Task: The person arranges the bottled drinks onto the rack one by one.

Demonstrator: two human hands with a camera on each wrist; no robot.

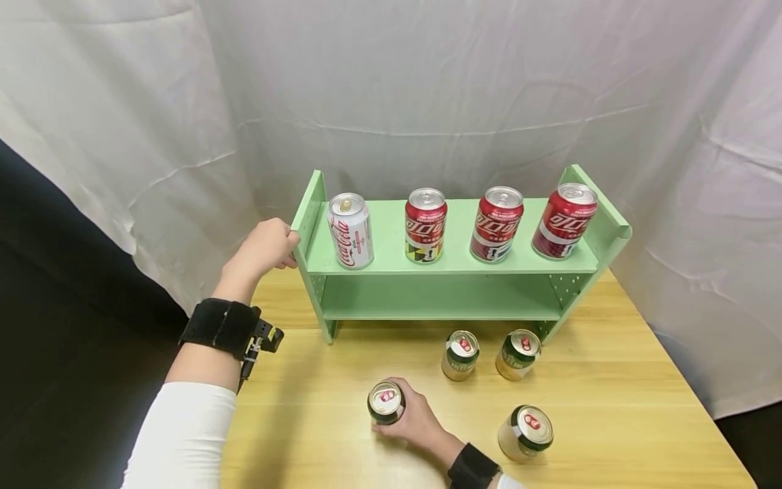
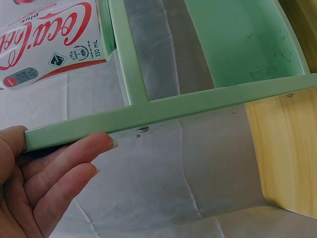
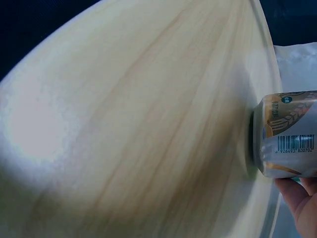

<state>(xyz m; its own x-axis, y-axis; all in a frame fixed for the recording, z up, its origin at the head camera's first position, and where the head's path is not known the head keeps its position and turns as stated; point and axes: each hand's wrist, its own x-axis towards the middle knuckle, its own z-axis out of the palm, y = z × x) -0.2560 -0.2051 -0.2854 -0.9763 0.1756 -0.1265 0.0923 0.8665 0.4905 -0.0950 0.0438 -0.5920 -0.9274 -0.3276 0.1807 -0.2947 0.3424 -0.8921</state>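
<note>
My left hand [image 1: 264, 246] grips the upper edge of the left side panel of a green two-tier shelf [image 1: 441, 297]. In the left wrist view, the fingers [image 2: 69, 186] curl against the outer face of that panel. My right hand [image 1: 415, 418] holds a green and gold drink can [image 1: 386, 401] upright in front of the shelf, its fingers wrapped round the side. The barcode on this silvery can [image 3: 295, 141] shows in the right wrist view. Its base is at or very near the tabletop; I cannot tell whether they touch.
On the top tier stand a white Coca-Cola can [image 1: 353, 238] and three red cans, the middle one [image 1: 496, 227] among them. Three more green and gold cans, one [image 1: 460, 356] near the shelf, stand on the wooden table [image 1: 342, 455]. White cloth [image 1: 397, 88] hangs behind.
</note>
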